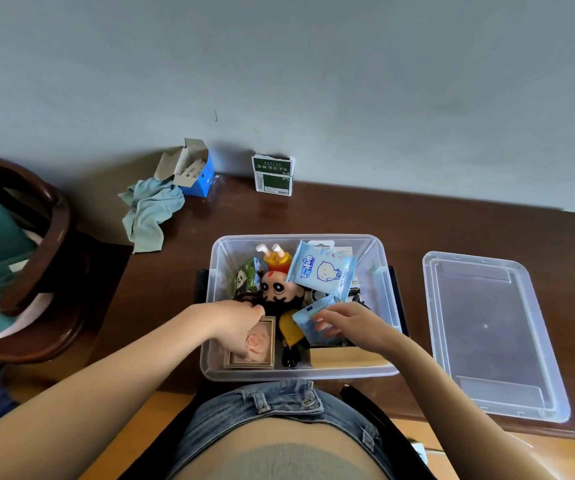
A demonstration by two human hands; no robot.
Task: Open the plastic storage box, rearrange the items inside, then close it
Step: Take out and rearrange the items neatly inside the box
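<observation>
On brown desk (452,223) against grey wall I log: storage box (209,341) open at near edge, long axis front-to-back; lid (493,334) beside it; left hand (241,323) pinching something dark, right hand (351,323) grasping blue packet (308,323).

Both forearms extend forward and converge. The left hand (241,323) is palm-down with fingers curled, fingertips pinched together at the far end. The right hand (351,325) has fingers curled around a thin packet (310,320), thumb on top.

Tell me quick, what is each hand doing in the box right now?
Left hand: fingers curled inside the storage box, pinching something dark; what it is cannot be told.
Right hand: holding a small blue packet.
</observation>
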